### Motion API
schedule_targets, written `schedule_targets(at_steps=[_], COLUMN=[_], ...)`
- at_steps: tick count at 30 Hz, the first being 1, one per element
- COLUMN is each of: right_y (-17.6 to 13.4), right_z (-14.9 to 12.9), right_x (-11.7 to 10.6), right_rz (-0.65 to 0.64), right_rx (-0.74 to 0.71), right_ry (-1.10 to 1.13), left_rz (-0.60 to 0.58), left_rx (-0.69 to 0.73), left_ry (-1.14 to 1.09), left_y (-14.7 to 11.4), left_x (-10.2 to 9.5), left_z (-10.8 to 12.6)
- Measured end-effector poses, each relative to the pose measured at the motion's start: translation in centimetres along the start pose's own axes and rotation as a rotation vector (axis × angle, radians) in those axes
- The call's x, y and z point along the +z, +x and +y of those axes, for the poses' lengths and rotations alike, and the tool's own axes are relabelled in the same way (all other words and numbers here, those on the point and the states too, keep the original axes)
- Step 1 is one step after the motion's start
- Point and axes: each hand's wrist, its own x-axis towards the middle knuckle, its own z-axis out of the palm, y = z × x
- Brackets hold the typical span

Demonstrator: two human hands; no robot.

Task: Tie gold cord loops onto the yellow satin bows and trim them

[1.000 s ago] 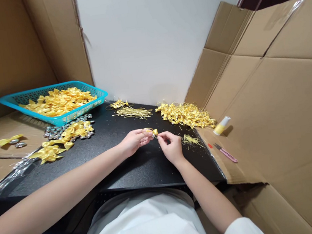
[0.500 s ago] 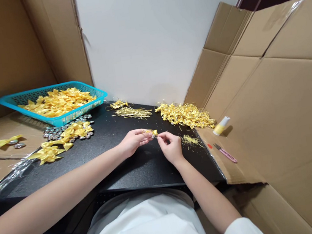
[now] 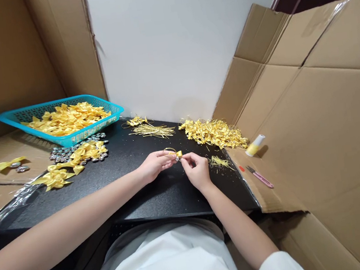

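My left hand is closed in a pinch on a small yellow ribbon bow. A thin gold cord loop arches over those fingertips, and a small silvery bead shows at the bow's lower side. Thumb and forefinger of my right hand are pinched together at the bow's right edge; exactly which bit they grip is too small to see. Both hands are held above the black tabletop. Just right of my right hand lies a heap of gold cord scraps.
At the back left, a blue basket holds yellow bows. Silvery beads and ribbon bows lie before it. Gold cords and a pile of corded bows lie behind my hands. A glue bottle and pink snips are right.
The gold cord loop now stands up more clearly above my left fingertips, and the bow is turned slightly. Both hands have barely shifted; everything else is where it was.
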Motion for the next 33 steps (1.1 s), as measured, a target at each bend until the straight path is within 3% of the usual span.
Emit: schedule_targets(at_steps=[33], right_y=[-0.06], right_z=[0.02], right_x=[-0.06], right_rz=[0.017], right_rx=[0.022], right_ry=[0.034], left_rz=[-0.014], left_rx=[0.034], left_ry=[-0.023], left_y=[0.1], left_x=[-0.26], left_z=[0.04])
